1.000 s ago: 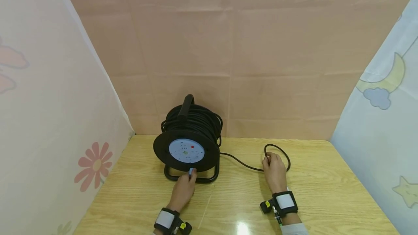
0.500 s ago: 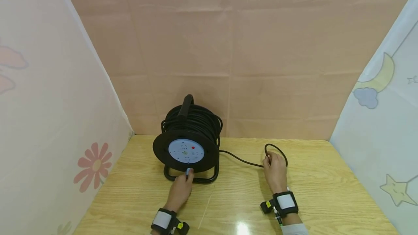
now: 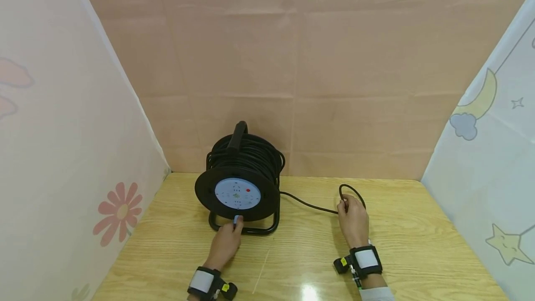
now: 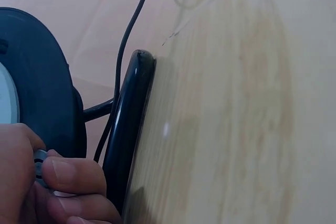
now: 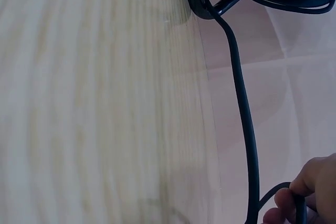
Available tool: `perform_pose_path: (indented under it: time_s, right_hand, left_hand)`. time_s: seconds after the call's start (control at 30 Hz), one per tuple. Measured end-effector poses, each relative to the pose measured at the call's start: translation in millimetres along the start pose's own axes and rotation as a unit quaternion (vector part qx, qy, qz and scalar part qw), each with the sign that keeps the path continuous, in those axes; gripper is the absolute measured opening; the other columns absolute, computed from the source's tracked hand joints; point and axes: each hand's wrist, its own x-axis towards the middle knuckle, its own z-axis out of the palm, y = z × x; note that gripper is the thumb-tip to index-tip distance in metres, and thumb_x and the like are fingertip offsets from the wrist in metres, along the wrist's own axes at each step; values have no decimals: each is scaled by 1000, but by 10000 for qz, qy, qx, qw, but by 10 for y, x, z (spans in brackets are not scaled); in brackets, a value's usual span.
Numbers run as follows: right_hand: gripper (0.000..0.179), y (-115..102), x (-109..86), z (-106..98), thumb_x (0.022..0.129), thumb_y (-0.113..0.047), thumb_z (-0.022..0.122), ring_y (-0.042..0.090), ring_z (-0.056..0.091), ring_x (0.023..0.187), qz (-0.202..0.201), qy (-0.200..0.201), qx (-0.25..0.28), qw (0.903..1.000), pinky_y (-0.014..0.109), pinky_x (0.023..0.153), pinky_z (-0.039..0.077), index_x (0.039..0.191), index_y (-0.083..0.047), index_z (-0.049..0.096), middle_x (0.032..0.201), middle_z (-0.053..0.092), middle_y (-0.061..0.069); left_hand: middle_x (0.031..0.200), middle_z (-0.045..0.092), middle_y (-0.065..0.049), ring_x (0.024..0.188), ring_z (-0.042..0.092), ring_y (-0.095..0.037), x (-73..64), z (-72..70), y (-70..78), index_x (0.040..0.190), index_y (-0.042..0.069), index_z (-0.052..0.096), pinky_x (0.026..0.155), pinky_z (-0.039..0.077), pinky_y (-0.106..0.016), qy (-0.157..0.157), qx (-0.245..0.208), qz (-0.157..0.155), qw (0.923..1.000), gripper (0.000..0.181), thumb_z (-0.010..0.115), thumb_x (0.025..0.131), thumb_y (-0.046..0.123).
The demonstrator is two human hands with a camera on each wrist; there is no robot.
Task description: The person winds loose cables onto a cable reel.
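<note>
A black cable reel (image 3: 267,194) stands upright on the wooden table, wound with black cable. Set into its front disc is a pale blue socket panel (image 3: 238,194) with a red dot. At the disc's lower edge, my left hand (image 3: 225,244) grips a small grey-blue knob (image 4: 40,162) between thumb and curled fingers. A stretch of cable (image 3: 309,205) runs from the reel to the right. There my right hand (image 3: 354,222) pinches it, and a loop of cable (image 5: 240,93) rises past the fingertips in the head view.
The reel's tubular stand (image 3: 261,231) rests on the table (image 3: 301,254), and a carry handle (image 3: 237,138) tops it. Brown paper (image 3: 334,82) covers the wall behind. Patterned white sheets hang on the left (image 3: 75,152) and right (image 3: 497,166).
My left hand has shifted a little to the left with the knob, and the socket panel has turned slightly clockwise. The cable loop by my right hand has narrowed a little; that hand barely moved.
</note>
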Motion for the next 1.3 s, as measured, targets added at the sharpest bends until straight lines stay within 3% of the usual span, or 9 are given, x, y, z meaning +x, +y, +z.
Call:
perform_pose_path:
  time_s: [0.67,0.93,1.3]
  right_hand:
    - [25,30,-5,6,97,-11,53,19,51,56,342,-256,137,9990,33,44,40,118,2,57,80,63,12]
    - [31,10,-4,-25,100,-16,47,18,45,49,805,-457,149,9956,32,39,34,125,3,51,72,56,10]
    - [40,-2,4,-44,104,-26,37,18,40,43,771,-442,146,9959,32,37,30,127,4,51,62,50,9]
  left_hand:
    - [54,47,2,48,43,-14,37,-190,-45,61,16,45,44,32,-30,-31,-67,-62,10000,56,34,103,51]
    - [50,45,3,43,39,-13,41,-243,-50,59,15,45,42,29,-28,-58,-182,-139,9997,57,35,104,48]
    - [50,47,3,43,41,-13,50,-304,-67,60,13,47,42,31,-28,-70,-362,-269,9990,55,37,104,46]
